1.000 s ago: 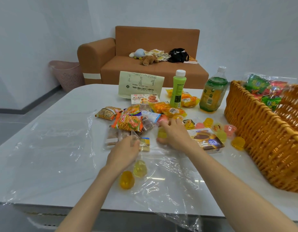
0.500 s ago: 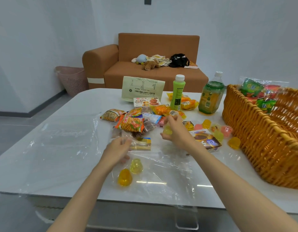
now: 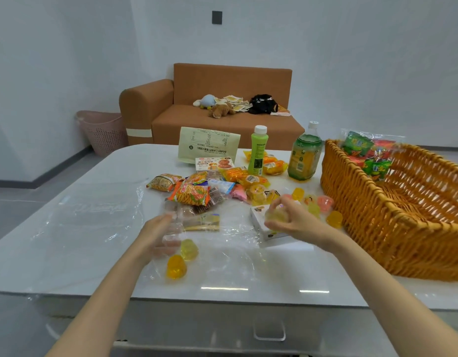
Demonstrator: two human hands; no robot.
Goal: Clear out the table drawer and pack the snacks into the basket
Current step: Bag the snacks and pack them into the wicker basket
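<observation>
my right grip [image 3: 295, 220] pinching a pale jelly cup [image 3: 275, 215], its axis blurred, left grip [image 3: 158, 234] blurred, hold untellable, over the desk [image 3: 135, 161]

Bright, even, cool white light fills the room; shadows are faint and soft. Two short glare bars lie on the glossy table [image 3: 135, 161] by its near edge, and the clear plastic sheet [image 3: 89, 215] glints at left. Motion blur smears the left hand [image 3: 161, 235]; the right hand [image 3: 292, 220] and the jelly cup [image 3: 275, 215] it pinches are soft too. Wide-angle distortion bows the basket [image 3: 377, 202] at right.
</observation>
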